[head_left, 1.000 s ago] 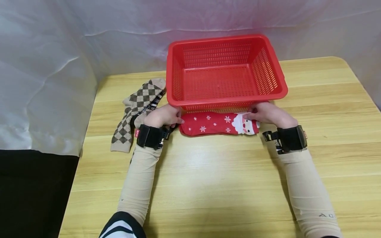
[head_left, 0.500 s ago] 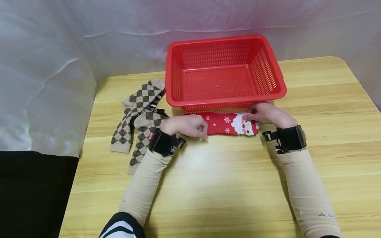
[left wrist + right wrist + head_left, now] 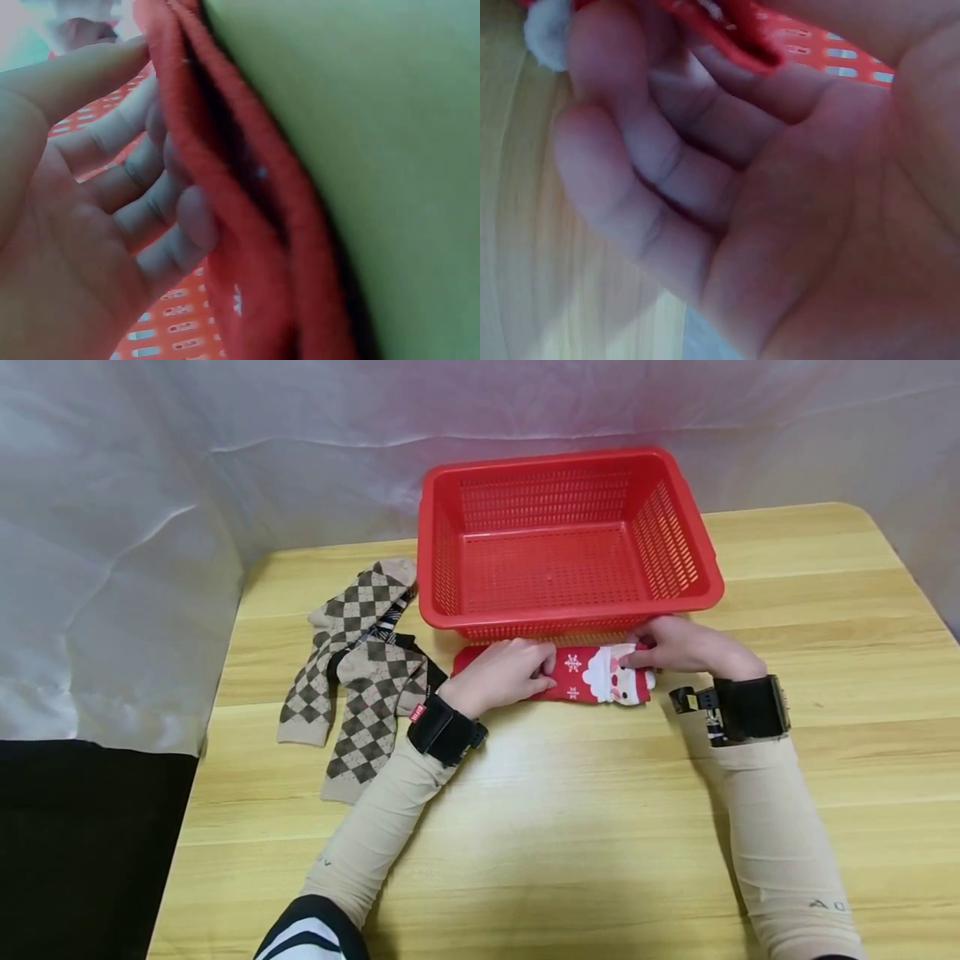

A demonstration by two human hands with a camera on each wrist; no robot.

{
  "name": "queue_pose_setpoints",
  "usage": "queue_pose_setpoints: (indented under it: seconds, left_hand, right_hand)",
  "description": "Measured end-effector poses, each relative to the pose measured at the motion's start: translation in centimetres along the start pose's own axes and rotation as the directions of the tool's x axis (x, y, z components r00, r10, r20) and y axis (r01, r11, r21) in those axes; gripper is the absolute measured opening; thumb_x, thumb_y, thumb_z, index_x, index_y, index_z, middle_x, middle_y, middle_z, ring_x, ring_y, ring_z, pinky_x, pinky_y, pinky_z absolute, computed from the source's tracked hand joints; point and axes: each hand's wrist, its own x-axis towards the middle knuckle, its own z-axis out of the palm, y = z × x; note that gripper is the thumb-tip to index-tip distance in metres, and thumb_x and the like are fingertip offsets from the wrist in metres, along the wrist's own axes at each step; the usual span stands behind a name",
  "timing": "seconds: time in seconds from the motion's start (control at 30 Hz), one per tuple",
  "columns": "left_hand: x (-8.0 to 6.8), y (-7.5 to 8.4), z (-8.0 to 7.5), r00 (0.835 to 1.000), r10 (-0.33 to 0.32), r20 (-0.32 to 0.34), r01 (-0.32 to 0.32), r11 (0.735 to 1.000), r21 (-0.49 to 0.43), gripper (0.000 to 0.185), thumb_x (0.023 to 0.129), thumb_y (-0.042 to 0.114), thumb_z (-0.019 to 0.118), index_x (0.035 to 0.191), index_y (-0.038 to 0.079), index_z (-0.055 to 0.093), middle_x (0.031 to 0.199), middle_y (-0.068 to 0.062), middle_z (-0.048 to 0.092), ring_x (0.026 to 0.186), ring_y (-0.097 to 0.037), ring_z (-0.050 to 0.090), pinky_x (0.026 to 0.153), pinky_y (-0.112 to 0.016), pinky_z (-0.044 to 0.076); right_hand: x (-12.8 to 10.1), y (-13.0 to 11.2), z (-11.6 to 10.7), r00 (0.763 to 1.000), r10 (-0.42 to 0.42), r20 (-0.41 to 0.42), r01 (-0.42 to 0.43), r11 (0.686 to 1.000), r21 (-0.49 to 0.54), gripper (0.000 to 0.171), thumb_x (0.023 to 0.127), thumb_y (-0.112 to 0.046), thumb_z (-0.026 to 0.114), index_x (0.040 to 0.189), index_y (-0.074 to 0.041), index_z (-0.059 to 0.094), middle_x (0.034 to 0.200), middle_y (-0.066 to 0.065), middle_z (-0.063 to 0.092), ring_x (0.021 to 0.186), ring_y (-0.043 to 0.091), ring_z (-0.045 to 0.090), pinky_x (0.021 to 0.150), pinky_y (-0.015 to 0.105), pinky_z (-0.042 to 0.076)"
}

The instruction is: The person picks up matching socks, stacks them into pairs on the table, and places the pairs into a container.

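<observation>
A red Christmas sock (image 3: 573, 675) with white snowflakes and a Santa face lies sideways on the table, just in front of the red basket. My left hand (image 3: 504, 672) reaches across its left half and pinches the near edge about midway along. In the left wrist view, layered folds of the red sock (image 3: 225, 165) run past the thumb and fingertips of that hand. At the Santa end, my right hand (image 3: 675, 647) pinches the sock between thumb and curled fingers. A white pompom (image 3: 549, 34) shows beside those fingers in the right wrist view.
The red plastic basket (image 3: 570, 620) stands at the back with nothing inside. Left of it, brown-and-beige argyle socks (image 3: 367, 702) lie in a loose pile with some black patterned fabric (image 3: 390, 617). A pale curtain (image 3: 315, 460) hangs behind the wooden table (image 3: 570, 843).
My left hand has left the sock's left end and moved right to its middle, where it now pinches the fabric. The right hand stays at the Santa end, shifting only slightly.
</observation>
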Motion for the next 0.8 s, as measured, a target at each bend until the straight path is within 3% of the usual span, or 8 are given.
queue_pose_setpoints:
  seconds: [0.13, 0.27, 0.43, 0.6, 0.8]
  left_hand:
    - [0.0, -0.1, 0.1, 1.0, -0.017, 0.008, 0.017, 1.0, 0.004, 0.017, 0.094, 0.028, 0.066, 0.091, 0.014, 0.057, 0.08, 0.002, 0.057, 0.074, -0.012, 0.055, 0.066, -0.021, 0.039]
    - [0.0, 0.0, 0.2, 1.0, -0.025, 0.01, 0.025, 1.0, 0.006, 0.018, 0.094, 0.03, 0.066, 0.092, 0.014, 0.057, 0.081, 0.002, 0.057, 0.073, -0.012, 0.055, 0.065, -0.021, 0.039]
    - [0.0, -0.1, 0.3, 1.0, -0.024, 0.008, 0.024, 1.0, 0.015, 0.018, 0.094, 0.03, 0.066, 0.092, 0.014, 0.057, 0.081, 0.002, 0.057, 0.073, -0.012, 0.055, 0.065, -0.021, 0.039]
    - [0.0, 0.0, 0.3, 0.999, -0.034, 0.012, 0.034, 0.999, 0.016, 0.019, 0.094, 0.029, 0.066, 0.092, 0.013, 0.056, 0.079, 0.002, 0.055, 0.073, -0.013, 0.054, 0.065, -0.021, 0.038]
    - [0.0, 0.1, 0.4, 0.999, -0.043, 0.016, 0.043, 0.999, 0.02, 0.019, 0.094, 0.029, 0.066, 0.092, 0.013, 0.056, 0.078, 0.002, 0.053, 0.072, -0.013, 0.054, 0.064, -0.022, 0.037]
  right_hand:
    - [-0.2, -0.1, -0.1, 0.998, -0.06, -0.031, 0.06, 0.998, 0.02, 0.05, 0.089, -0.011, 0.07, 0.134, -0.006, 0.048, 0.124, 0.014, 0.057, 0.108, 0.027, 0.052, 0.083, 0.037, 0.048]
    - [-0.1, -0.2, 0.0, 0.998, -0.051, -0.045, 0.051, 0.999, 0.013, 0.054, 0.091, -0.011, 0.068, 0.14, -0.006, 0.044, 0.131, 0.016, 0.053, 0.115, 0.031, 0.048, 0.089, 0.043, 0.047]
    - [0.1, -0.2, 0.2, 0.999, 0.016, -0.035, -0.017, 1.0, -0.015, 0.052, 0.092, -0.012, 0.066, 0.139, -0.003, 0.045, 0.124, 0.021, 0.056, 0.101, 0.03, 0.054, 0.077, 0.036, 0.049]
    - [-0.1, 0.3, 0.0, 0.998, 0.066, 0.0, -0.066, 0.997, 0.051, 0.052, 0.091, -0.016, 0.069, 0.135, -0.004, 0.046, 0.107, 0.02, 0.059, 0.074, 0.024, 0.061, 0.06, 0.033, 0.053]
    - [-0.8, 0.9, -0.7, 0.99, 0.103, 0.098, -0.115, 0.985, 0.127, 0.054, 0.088, -0.022, 0.074, 0.132, -0.005, 0.047, 0.092, 0.013, 0.064, 0.066, 0.022, 0.065, 0.06, 0.035, 0.055]
